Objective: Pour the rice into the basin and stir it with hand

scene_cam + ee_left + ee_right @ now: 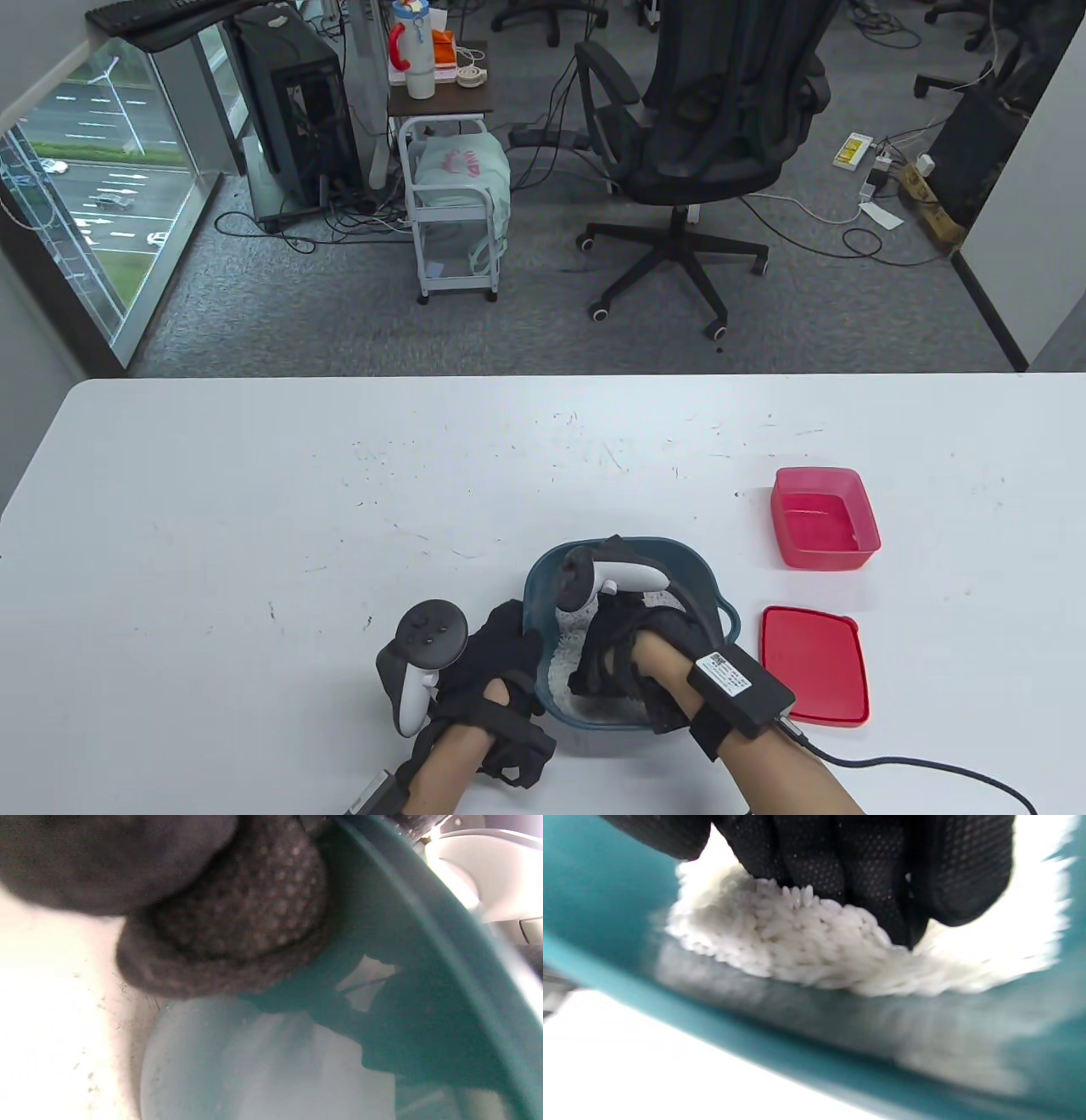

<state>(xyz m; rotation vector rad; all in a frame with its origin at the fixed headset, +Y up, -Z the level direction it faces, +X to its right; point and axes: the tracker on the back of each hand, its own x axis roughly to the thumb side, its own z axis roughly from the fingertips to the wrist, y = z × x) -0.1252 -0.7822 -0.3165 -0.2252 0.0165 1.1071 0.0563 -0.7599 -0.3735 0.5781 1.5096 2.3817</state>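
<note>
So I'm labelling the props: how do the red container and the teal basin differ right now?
The red container is rectangular, the teal basin rounded. The red container looks emptied; the basin holds rice. The container sits untouched, while the right hand is inside the basin and the left hand touches its wall. Both stand upright.

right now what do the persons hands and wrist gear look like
Both hands wear black mesh-textured gloves. The left hand carries a white tracker with a black ring top. The right hand carries a similar white-and-black tracker, plus a black box with a white label strapped at the wrist, trailing a black cable. Forearms are bare.
</note>
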